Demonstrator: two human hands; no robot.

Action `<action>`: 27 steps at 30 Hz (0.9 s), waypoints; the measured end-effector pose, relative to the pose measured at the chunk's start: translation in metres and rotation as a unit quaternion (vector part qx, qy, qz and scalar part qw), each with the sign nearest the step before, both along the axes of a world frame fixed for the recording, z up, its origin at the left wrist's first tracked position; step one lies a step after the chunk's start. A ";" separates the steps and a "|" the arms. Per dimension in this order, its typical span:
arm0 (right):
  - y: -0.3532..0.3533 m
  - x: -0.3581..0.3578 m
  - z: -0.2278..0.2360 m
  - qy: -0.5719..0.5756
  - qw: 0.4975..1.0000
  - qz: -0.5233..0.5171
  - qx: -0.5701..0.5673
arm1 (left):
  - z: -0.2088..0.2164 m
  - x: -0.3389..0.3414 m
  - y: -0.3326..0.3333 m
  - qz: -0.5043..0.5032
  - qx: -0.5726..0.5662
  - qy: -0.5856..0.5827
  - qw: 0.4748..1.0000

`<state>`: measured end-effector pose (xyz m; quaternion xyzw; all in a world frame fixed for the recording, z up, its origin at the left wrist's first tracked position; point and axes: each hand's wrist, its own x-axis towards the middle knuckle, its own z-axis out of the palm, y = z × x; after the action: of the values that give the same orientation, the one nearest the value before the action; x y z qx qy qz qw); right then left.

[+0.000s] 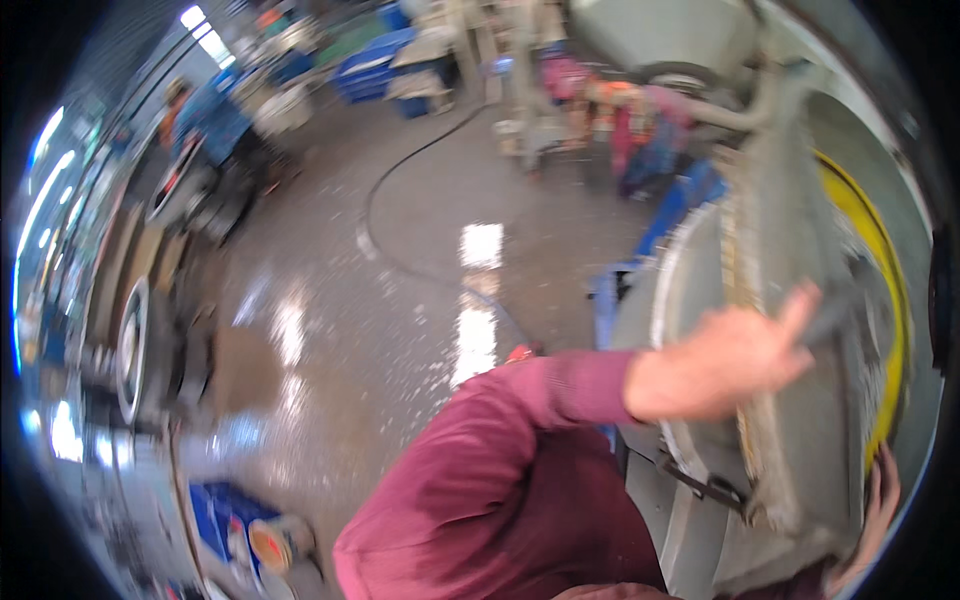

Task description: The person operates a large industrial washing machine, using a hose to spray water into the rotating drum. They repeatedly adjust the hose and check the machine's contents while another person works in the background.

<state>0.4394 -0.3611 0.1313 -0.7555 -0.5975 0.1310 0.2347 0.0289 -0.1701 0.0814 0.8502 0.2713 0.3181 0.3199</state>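
Note:
My left hand [715, 362], blurred by motion, reaches from a maroon sleeve across the mouth of a large round grey tub [790, 430]. It is closed around a dark grey, elongated tool [840, 308], too smeared to name exactly. Beyond the tool, a yellow ring [893, 310] curves along the tub's inner side. At the lower right, my right hand [878, 510] rests against the tub's edge near the ring's lower end. Its visible fingers are stretched out, with nothing seen in them. The tub's inside is partly hidden by my left hand.
A dark hose [372, 195] winds over the wet floor [400, 300]. Another person [210, 125] bends over a machine at the far left. Blue crates [375, 65] stand at the back. A blue bin [220, 515] and a bucket [272, 545] stand at lower left.

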 end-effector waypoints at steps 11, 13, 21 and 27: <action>0.023 -0.072 0.027 -0.064 0.995 -0.054 0.049 | 0.021 0.012 0.029 0.094 -0.023 -0.077 0.992; 0.021 -0.071 0.026 -0.076 0.995 -0.051 0.047 | 0.030 0.013 0.021 0.091 -0.063 -0.038 0.993; 0.024 -0.072 0.021 0.039 0.958 -0.126 0.255 | 0.057 -0.007 0.014 -0.166 -0.103 0.037 0.980; 0.055 -0.066 -0.007 0.018 0.922 -0.117 0.369 | 0.035 0.027 0.009 -0.327 -0.052 -0.144 0.933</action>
<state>0.3729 -0.3058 0.1247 -0.6773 -0.5065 -0.1142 0.5213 0.0559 -0.1612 0.1163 0.8193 -0.0542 0.3001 0.4855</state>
